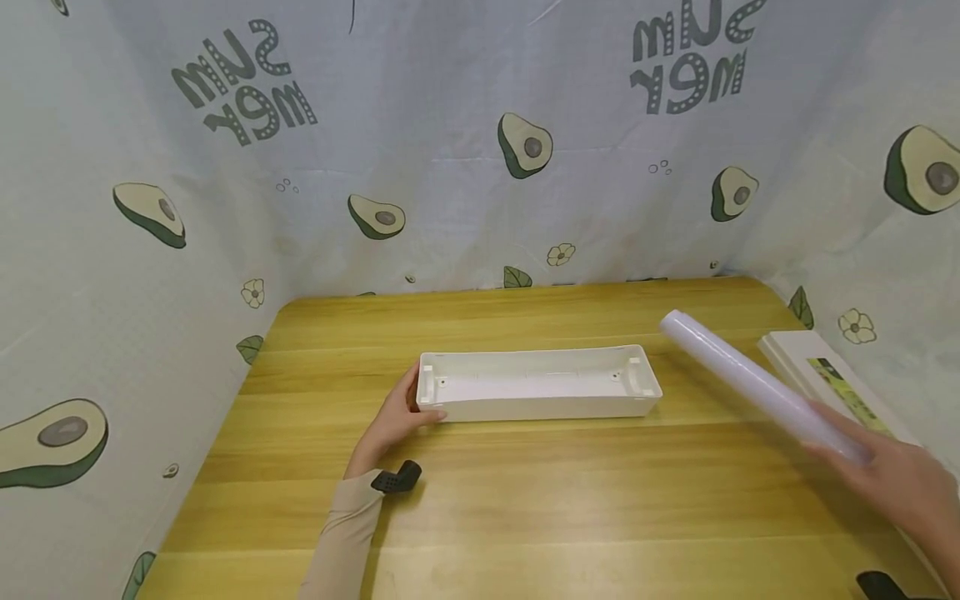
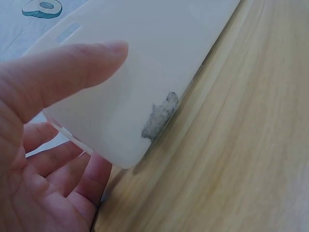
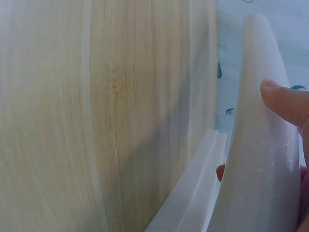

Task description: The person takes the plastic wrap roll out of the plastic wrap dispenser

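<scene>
A long white plastic box (image 1: 540, 408) sits on the wooden table with its open side up, its hollow inside in view. My left hand (image 1: 393, 421) grips the box at its left end. In the left wrist view, the thumb (image 2: 87, 67) lies along the front wall and the other fingers are round the end; a grey scuffed patch (image 2: 159, 116) marks a lower corner. My right hand (image 1: 892, 475) holds a roll of clear plastic wrap (image 1: 750, 379) by its near end, tilted up toward the far left, raised over the table's right side.
A long white piece (image 1: 802, 350) with a green and yellow label lies along the table's right edge, partly behind the right hand. Avocado-print cloth (image 1: 450, 167) hangs at the back and both sides of the wooden table (image 1: 525, 500).
</scene>
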The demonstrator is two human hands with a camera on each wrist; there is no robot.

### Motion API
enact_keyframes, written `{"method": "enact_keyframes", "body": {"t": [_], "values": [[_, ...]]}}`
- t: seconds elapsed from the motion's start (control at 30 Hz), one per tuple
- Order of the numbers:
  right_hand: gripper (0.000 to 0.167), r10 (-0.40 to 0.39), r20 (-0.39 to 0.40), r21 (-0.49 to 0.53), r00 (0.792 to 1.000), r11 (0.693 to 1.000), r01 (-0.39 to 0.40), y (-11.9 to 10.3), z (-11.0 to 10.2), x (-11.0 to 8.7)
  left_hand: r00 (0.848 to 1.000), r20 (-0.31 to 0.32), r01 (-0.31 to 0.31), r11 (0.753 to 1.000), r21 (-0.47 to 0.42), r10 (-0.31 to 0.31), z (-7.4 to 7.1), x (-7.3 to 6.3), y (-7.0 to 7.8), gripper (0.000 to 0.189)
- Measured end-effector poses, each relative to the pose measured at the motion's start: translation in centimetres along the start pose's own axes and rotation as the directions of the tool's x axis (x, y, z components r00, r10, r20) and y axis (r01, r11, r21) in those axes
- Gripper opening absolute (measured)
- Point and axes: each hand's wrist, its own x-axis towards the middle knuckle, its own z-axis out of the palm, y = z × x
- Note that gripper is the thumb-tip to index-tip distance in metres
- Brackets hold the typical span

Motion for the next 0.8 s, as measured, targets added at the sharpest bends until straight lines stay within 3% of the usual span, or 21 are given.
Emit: {"method": "enact_keyframes", "body": {"t": [0.23, 0.53, 0.8], "values": [[0.080, -0.001, -0.023, 0.007, 1.000, 1.000, 0.001, 0.71, 0.18, 0.01, 1.000, -0.005, 0.002, 1.000, 0.006, -0.002, 0.07, 0.05, 0.33, 0.102], [0.082, 0.091, 0.028, -0.036, 0.995, 0.995, -0.090, 0.62, -0.04, 0.04, 1.000, -0.012, -0.003, 1.000, 0.019, 0.003, 0.13, 0.09, 0.18, 0.101], [0.087, 0.192, 0.070, -0.076, 0.979, 0.979, -0.187, 0.21, -0.11, -0.12, 1.000, -0.006, 0.003, 1.000, 0.008, -0.003, 0.08, 0.01, 0.04, 0.101]]}}
